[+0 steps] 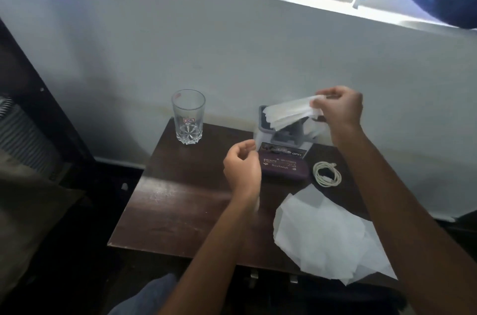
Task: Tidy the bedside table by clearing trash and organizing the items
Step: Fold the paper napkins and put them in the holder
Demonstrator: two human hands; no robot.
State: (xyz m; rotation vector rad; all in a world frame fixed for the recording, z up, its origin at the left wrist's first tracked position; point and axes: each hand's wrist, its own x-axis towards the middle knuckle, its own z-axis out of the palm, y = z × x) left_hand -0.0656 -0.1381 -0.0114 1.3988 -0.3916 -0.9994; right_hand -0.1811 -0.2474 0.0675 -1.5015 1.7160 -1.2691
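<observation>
Above the table (180, 198), tissue (289, 113) pinched betw. rt fingers (325, 101)

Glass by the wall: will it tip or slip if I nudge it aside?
The glass looks tall and narrow, so a high push could tip it. It seems empty, so it is probably light. Its smooth clear walls may slip when gripped, and it is likely breakable.
</observation>
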